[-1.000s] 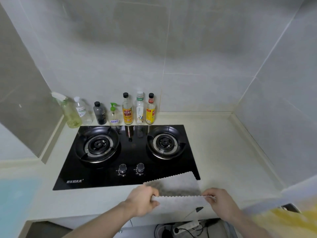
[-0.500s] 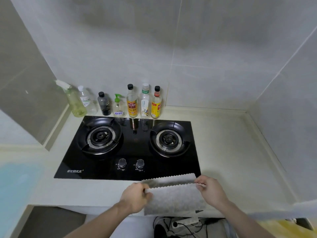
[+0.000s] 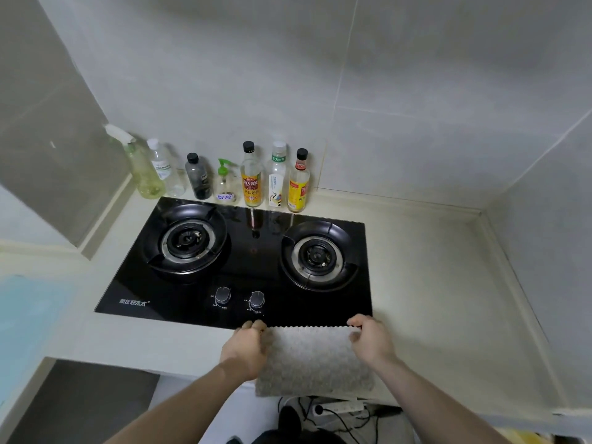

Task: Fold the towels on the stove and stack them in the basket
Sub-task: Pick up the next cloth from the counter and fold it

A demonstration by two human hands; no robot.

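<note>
At the front edge of the pale surface, toward 6 o'clock in my view, I have the grey towel laid flat, its zigzag far edge just touching the front rim of the black stove and its near edge hanging slightly past the lip. My left hand sits at the towel's far left corner, at about 9 o'clock from the cloth's middle, with its fingers curled onto the edge, gripping it. My right hand holds the far right corner, at about 2 o'clock from the cloth's middle, its fingers bent over the zigzag edge and pinching it. Both forearms come up from the bottom of the view. At 12 o'clock from the stove, a row of bottles stands against the tiled wall, with a spray bottle at its left end. Two knobs sit at the stove's front middle, between the burners. Below the surface's edge I see a power strip with cables on the floor.
</note>
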